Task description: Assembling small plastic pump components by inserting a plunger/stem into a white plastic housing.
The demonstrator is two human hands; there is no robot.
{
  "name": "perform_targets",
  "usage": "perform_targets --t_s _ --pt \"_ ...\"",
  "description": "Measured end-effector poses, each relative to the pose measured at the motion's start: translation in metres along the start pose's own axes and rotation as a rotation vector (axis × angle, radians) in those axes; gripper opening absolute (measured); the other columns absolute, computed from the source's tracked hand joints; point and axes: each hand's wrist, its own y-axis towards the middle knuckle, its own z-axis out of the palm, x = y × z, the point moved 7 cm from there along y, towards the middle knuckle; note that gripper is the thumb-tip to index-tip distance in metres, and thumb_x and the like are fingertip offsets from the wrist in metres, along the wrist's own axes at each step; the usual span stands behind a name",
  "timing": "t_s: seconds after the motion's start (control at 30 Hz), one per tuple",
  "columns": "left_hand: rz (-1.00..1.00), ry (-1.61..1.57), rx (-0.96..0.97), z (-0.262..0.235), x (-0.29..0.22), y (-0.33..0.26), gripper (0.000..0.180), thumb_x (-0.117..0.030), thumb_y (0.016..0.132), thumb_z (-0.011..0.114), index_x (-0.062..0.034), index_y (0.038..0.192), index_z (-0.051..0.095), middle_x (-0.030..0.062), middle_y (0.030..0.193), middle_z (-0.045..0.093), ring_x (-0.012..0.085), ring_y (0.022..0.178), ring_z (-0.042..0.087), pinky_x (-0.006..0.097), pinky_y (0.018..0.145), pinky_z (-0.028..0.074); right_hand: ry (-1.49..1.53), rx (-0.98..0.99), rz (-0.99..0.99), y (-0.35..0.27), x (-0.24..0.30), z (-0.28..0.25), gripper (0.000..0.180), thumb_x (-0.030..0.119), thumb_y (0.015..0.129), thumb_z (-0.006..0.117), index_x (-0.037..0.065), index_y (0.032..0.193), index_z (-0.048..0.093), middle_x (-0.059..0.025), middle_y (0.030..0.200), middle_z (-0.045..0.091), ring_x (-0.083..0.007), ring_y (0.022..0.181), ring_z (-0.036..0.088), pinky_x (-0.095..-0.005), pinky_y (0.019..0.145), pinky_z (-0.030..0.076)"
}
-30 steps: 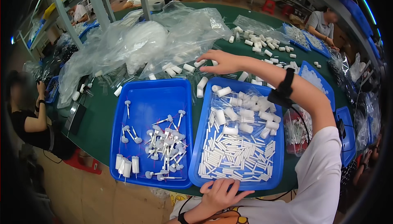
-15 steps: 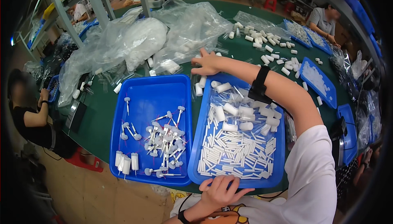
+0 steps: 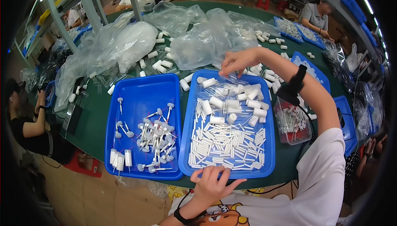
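My left hand (image 3: 214, 184) rests against the near rim of the right blue tray (image 3: 184, 151), fingers bent and thumb held apart, with nothing in it. Beyond that tray's far rim, my right hand (image 3: 240, 62) reaches over with fingertips pinched at the edge of a crumpled clear plastic bag (image 3: 198, 46). Exactly what the fingertips grip is partly hidden. Inside the right tray lie many thin white rods (image 3: 223, 139), with thicker white cylinders (image 3: 217, 102) and clear tubes behind them. The left blue tray (image 3: 142, 96) holds grey-headed white sticks (image 3: 155, 131) and several white cylinders with thin stems (image 3: 120, 160).
More plastic bags (image 3: 132, 40) and loose white cylinders (image 3: 162, 63) lie across the green table (image 3: 89, 133). A clear box of small parts (image 3: 293, 122) stands right of the trays. Grey shelf posts (image 3: 87, 5) rise at the far left. Other people (image 3: 316, 17) sit around the table.
My right hand has shifted right along the far side of the tray and its fingers have closed. The clear bag has moved right, uncovering loose white cylinders. My left hand stays at the rim.
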Motion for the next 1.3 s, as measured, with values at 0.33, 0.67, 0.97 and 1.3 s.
perform_targets --t_s 0.33,0.67,0.97,1.3 --pt "0.004 0.006 0.006 0.0 -0.002 0.0 0.046 -0.054 0.062 0.077 -0.0123 0.076 0.063 -0.003 0.078 0.055 0.0132 0.075 0.049 0.038 0.081 0.021 -0.102 -0.095 -0.114 -0.058 0.032 0.016 0.056 0.045 0.089 0.053 0.012 0.133 0.044 -0.0174 0.122 0.053 -0.024 0.102 0.055 -0.0338 0.088 0.044" --pt "0.02 0.007 0.0 0.001 0.0 0.001 0.047 -0.057 0.065 0.074 -0.0125 0.076 0.065 -0.0034 0.077 0.054 0.0116 0.075 0.05 0.038 0.082 0.021 -0.826 -1.109 -0.147 0.025 0.024 -0.076 0.053 0.029 0.082 0.061 0.004 0.126 0.044 -0.0226 0.118 0.047 -0.0341 0.097 0.055 -0.0422 0.083 0.046" --pt "-0.021 -0.027 0.004 -0.001 0.002 0.003 0.044 -0.055 0.068 0.072 -0.0133 0.079 0.065 -0.0045 0.078 0.056 0.0092 0.073 0.052 0.033 0.08 0.023 -0.581 -0.629 -0.689 0.129 0.15 0.012 0.036 0.03 0.089 0.052 0.012 0.121 0.051 -0.0142 0.12 0.05 -0.0325 0.111 0.047 -0.0447 0.092 0.041" --pt "-0.041 -0.07 -0.03 -0.01 0.005 0.005 0.039 -0.051 0.071 0.071 -0.0139 0.08 0.062 -0.0051 0.082 0.057 0.0079 0.075 0.054 0.029 0.076 0.025 -0.724 -0.359 -0.557 0.219 0.206 0.045 0.045 0.05 0.088 0.046 0.024 0.124 0.047 -0.0094 0.128 0.046 -0.0346 0.118 0.04 -0.0591 0.093 0.034"
